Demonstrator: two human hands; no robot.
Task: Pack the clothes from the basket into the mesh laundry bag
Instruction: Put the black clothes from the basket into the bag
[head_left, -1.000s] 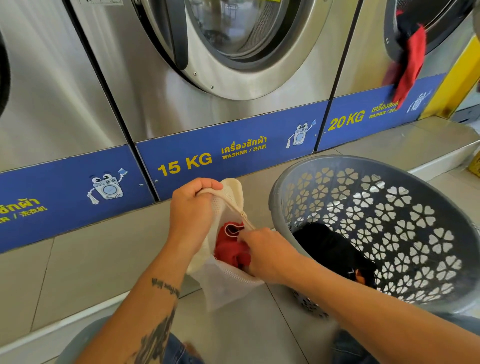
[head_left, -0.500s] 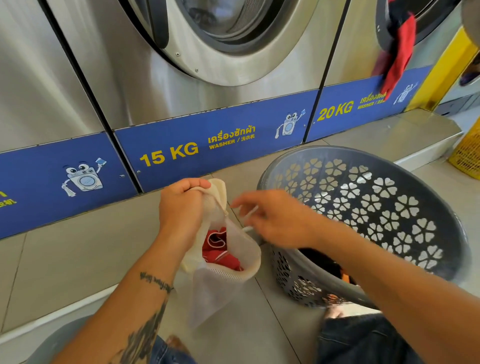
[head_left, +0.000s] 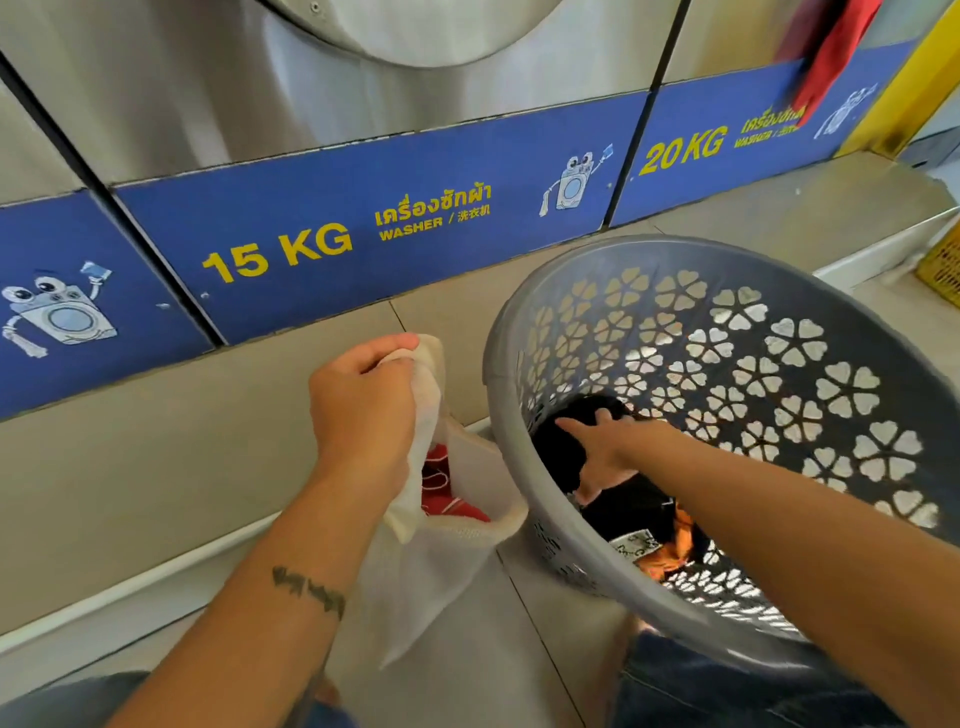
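Steel washers w/ blue panels at 12 o'clock. Left hand (head_left: 363, 410) clenches white mesh laundry bag (head_left: 436, 566) rim; right hand (head_left: 602, 447), fingers spread, touches black garment (head_left: 623, 499) inside grey perforated plastic basket (head_left: 769, 374) at 3 o'clock.

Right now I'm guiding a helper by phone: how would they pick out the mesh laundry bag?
Find the washer panel marked 15 KG; on the tiled floor below it stands a grey laundry basket with flower-shaped holes. Just left of the basket, the left hand holds up the mesh laundry bag. It is the only white, see-through thing there, with a red garment inside.
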